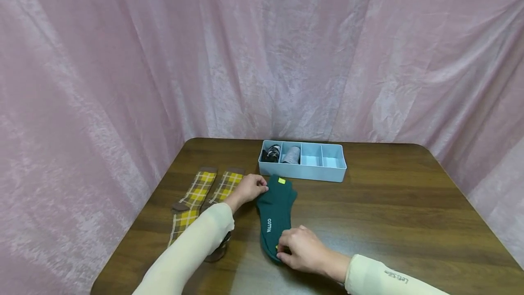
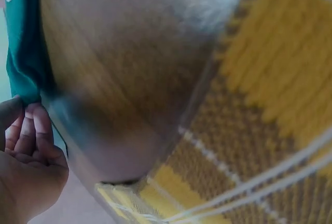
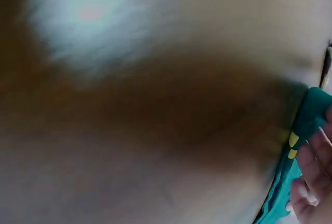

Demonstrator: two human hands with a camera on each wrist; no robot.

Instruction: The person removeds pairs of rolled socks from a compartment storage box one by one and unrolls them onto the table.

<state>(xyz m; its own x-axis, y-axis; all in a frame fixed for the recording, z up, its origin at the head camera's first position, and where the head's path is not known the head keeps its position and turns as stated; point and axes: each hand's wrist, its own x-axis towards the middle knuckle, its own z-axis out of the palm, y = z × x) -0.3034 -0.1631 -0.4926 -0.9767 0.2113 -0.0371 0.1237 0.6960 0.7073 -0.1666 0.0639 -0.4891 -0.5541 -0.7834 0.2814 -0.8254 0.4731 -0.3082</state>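
Note:
A pair of dark green socks (image 1: 275, 211) lies stacked flat on the table, with white "COTTON" lettering and a yellow label near the cuff. My left hand (image 1: 249, 189) pinches the left edge of the cuff end between thumb and fingers; the left wrist view shows the green cloth (image 2: 26, 73) drawn to a fold there. At the toe end my right hand (image 1: 304, 249) holds the socks with curled fingers. Yellow marks show beside those fingers on the green fabric (image 3: 311, 112) in the right wrist view.
Behind the socks stands a light blue divided box (image 1: 303, 173). A dark patterned roll (image 1: 272, 153) and a grey roll (image 1: 292, 155) fill its two left compartments. Yellow plaid socks (image 1: 200, 188) lie to the left, partly under my left arm. A pink curtain (image 1: 286, 58) hangs behind the table.

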